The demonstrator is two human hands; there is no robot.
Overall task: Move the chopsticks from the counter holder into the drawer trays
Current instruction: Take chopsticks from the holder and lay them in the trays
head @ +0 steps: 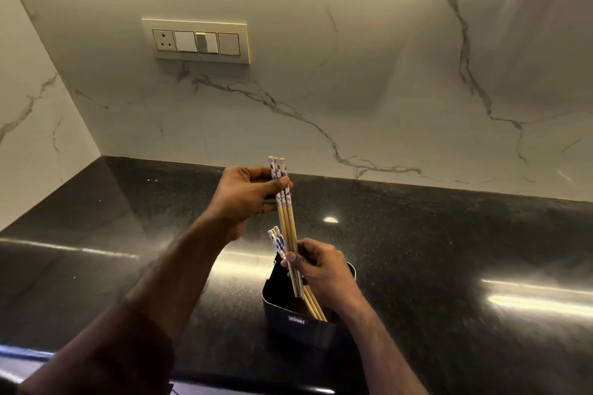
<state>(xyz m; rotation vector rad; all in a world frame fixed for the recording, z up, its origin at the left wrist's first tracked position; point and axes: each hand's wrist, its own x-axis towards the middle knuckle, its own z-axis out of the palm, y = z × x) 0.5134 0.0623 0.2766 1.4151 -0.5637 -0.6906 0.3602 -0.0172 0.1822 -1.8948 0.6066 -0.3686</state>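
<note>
Left hand (247, 194) pinches three chopsticks (286, 218) near their patterned tops (nearly upright, tips down into the black holder (298, 327)); right hand (316, 269) grips their lower shafts. More chopsticks lean inside, on the counter (449, 250).

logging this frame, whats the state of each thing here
left hand: pinches raised chopsticks near their patterned tops
right hand: grips shorter-showing chopsticks over the holder
black holder: upright on counter
wall switches: position unclear
</note>
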